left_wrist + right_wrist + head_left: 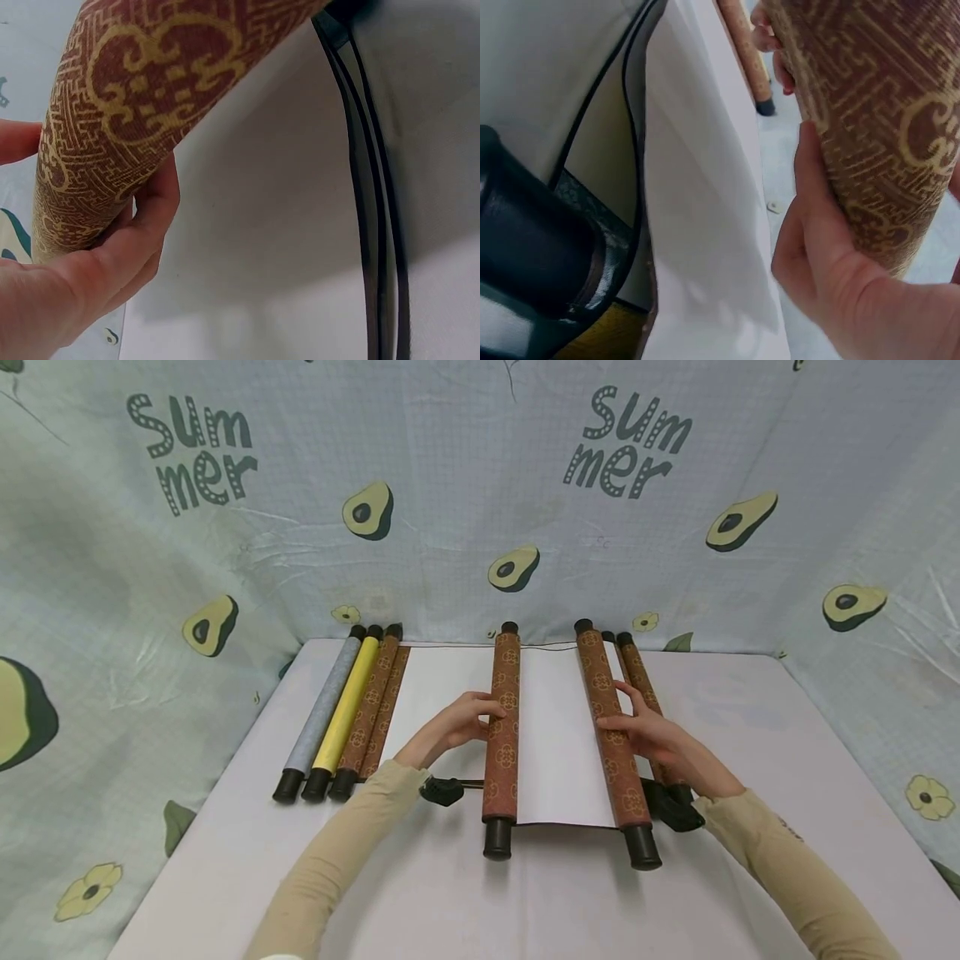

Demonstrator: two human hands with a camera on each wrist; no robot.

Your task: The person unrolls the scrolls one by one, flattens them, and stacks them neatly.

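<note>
My left hand (468, 720) grips the left roll (506, 727) of a partly unrolled scroll, covered in reddish-brown cloth with gold patterns. In the left wrist view, the fingers (150, 214) curl around this roll. My right hand (660, 739) grips the scroll's right roll (609, 727); the right wrist view shows the thumb and fingers on either side of its patterned cover (877, 112). White paper (562, 735) spans between both rolls, which have black end caps. Underneath lies another white sheet (442, 672) with a brown patterned strip (386, 714) at its left.
At the left of the white table (405, 893) lie a grey-blue scroll (326, 710), a yellow scroll (348, 702) and a brown patterned scroll (371, 706), side by side. Another brown roll (639, 677) lies beyond my right hand. A cloth printed with avocados (513, 568) hangs behind.
</note>
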